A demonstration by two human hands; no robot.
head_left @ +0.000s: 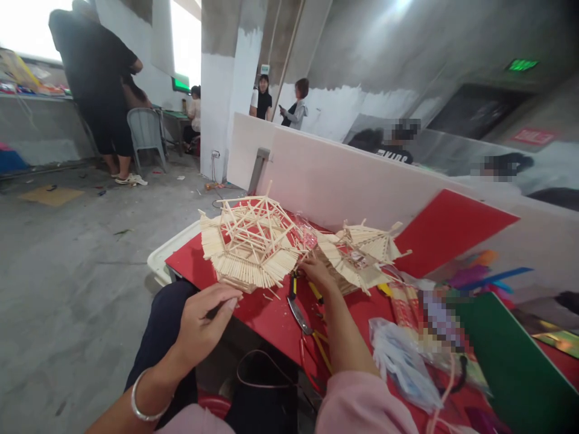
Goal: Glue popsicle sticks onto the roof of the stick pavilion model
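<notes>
Pointing at the front edge of the stick model point(253, 259), the left hand point(205, 320) has its thumb and fingertips nearly together; whether they pinch anything is too small to tell. The right hand point(319, 274) reaches the model's right edge, its grip unclear. The model rests on the red table point(266, 313), near a metal tool point(299, 316), a second model point(368, 241) and a plastic bag point(402, 361).

1 slim, rounded, silver-coloured metal bangle point(134, 402) circled the wrist behind the left hand point(201, 322). 2 plain, pale-pink fabric sleeves point(362, 404) showed, and dark navy fabric trousers point(163, 319) covered 1 knee.
</notes>
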